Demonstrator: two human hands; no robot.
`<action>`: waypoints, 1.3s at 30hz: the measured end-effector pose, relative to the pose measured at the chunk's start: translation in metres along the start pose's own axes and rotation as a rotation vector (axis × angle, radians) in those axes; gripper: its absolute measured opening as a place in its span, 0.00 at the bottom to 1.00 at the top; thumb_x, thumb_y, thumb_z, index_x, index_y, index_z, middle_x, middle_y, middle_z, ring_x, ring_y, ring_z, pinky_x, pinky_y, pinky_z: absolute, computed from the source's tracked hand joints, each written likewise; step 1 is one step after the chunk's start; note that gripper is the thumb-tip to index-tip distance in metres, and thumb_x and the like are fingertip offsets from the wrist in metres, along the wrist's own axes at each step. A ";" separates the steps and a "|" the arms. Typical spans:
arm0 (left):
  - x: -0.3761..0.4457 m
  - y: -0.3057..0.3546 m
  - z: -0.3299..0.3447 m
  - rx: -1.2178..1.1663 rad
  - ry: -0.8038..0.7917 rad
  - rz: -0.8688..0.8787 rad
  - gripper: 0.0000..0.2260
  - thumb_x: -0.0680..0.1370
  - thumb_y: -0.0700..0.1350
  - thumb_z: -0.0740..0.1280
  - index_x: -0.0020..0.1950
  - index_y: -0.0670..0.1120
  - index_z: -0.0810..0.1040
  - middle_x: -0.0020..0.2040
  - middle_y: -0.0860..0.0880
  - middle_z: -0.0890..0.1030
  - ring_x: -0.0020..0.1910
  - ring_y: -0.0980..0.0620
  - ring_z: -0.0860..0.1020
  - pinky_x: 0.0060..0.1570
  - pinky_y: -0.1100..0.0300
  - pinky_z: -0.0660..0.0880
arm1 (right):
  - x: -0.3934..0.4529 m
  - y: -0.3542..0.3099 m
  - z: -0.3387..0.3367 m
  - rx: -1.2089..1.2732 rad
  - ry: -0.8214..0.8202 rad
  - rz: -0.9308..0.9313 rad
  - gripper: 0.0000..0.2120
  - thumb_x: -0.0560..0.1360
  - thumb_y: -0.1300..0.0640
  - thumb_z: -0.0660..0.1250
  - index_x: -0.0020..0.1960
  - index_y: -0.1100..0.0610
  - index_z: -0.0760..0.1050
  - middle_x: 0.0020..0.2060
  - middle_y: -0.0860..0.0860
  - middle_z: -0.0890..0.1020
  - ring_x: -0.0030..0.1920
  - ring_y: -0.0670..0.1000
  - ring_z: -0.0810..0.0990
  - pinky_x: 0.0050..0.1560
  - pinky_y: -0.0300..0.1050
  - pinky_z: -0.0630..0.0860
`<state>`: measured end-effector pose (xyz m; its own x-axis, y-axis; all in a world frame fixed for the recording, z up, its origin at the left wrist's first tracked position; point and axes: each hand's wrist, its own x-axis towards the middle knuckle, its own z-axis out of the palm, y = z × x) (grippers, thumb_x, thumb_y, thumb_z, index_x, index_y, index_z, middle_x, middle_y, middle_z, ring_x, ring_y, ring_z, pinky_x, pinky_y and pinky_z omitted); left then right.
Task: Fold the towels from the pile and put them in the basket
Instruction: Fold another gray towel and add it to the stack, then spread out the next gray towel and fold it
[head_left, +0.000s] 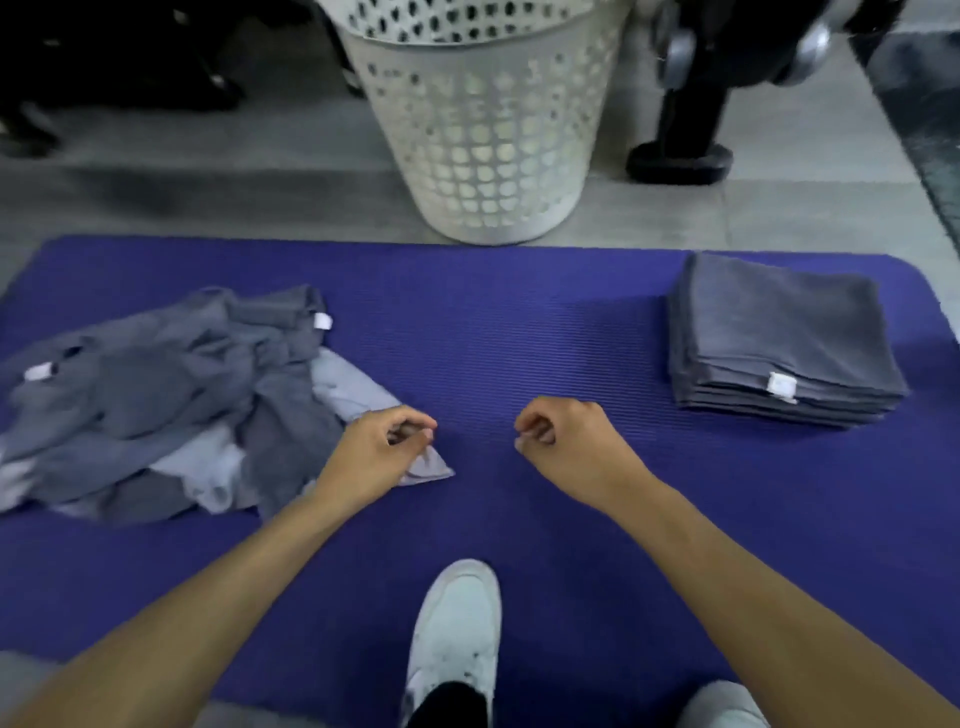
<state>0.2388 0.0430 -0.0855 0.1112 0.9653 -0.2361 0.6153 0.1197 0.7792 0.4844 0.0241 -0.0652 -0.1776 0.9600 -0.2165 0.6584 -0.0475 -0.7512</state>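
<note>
A loose pile of grey towels (156, 395) lies on the left of the purple mat (493, 338). My left hand (379, 452) has its fingers curled at the pile's right edge, over the corner of a light grey towel (358, 395); whether it pinches the cloth is unclear. My right hand (566, 441) hovers over the bare mat with curled fingers and holds nothing. A neat stack of folded dark grey towels (779, 332) sits at the mat's right. The white perforated basket (488, 130) stands on the floor just beyond the mat's far edge.
My white shoe (457, 629) rests on the mat's near edge, between my forearms. Black equipment with a foot (680, 161) stands to the right of the basket. Dark objects line the far left of the grey tiled floor.
</note>
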 end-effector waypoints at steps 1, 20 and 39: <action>-0.009 -0.010 -0.019 -0.008 0.034 -0.028 0.07 0.78 0.40 0.70 0.46 0.53 0.83 0.44 0.55 0.85 0.44 0.59 0.82 0.48 0.66 0.76 | -0.001 -0.020 0.002 -0.022 -0.022 -0.023 0.05 0.77 0.56 0.69 0.52 0.54 0.80 0.45 0.46 0.82 0.44 0.42 0.78 0.49 0.37 0.77; 0.036 -0.136 -0.093 0.516 -0.031 -0.075 0.08 0.81 0.44 0.62 0.58 0.45 0.77 0.71 0.46 0.65 0.64 0.44 0.71 0.57 0.52 0.73 | 0.043 -0.120 0.076 -0.034 -0.113 0.056 0.04 0.77 0.55 0.69 0.46 0.47 0.78 0.42 0.42 0.82 0.42 0.40 0.80 0.38 0.29 0.75; -0.080 0.087 -0.209 -0.015 0.414 0.408 0.04 0.76 0.40 0.70 0.46 0.49 0.81 0.43 0.54 0.82 0.46 0.52 0.79 0.47 0.59 0.74 | -0.043 -0.221 -0.019 0.030 0.123 -0.137 0.07 0.74 0.54 0.73 0.51 0.52 0.79 0.41 0.44 0.82 0.39 0.41 0.79 0.37 0.30 0.72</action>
<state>0.1199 0.0244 0.1228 0.0206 0.9437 0.3300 0.5756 -0.2811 0.7679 0.3603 -0.0014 0.1220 -0.1727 0.9844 -0.0341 0.6119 0.0801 -0.7869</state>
